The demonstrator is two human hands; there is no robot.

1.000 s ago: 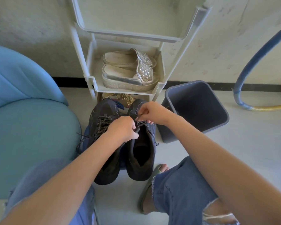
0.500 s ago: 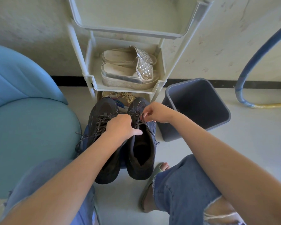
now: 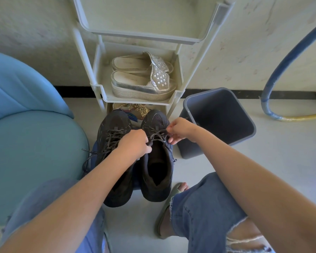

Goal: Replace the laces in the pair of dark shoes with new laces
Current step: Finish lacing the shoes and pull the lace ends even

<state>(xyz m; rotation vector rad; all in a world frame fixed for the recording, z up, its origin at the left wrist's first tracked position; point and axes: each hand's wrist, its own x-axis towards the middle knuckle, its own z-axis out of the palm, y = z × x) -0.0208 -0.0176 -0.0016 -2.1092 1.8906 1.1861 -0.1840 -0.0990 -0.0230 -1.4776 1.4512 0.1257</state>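
Cord laces (image 3: 158, 135), dark and speckled, judged thin, limp and light, fairly grippy; best taken close to an eyelet in a fingertip pinch, since a loose end would flop; dark shoes (image 3: 117, 190) stood side by side on the floor (image 3: 263, 170) between the knees, toes toward the shoe rack (image 3: 98, 88); work was on the shoe nearer the grey bin (image 3: 156, 187), upper judged soft yet self-supporting; grey bin (image 3: 217, 121) just beside it. Left hand (image 3: 133, 143) curled, thumb and fingers closed on the laces at the tongue top; right hand (image 3: 181, 130) pinched a strand at the bin-side eyelets, remaining fingers bent; other shoe's lace ends trailed toward the blue chair (image 3: 26, 134).
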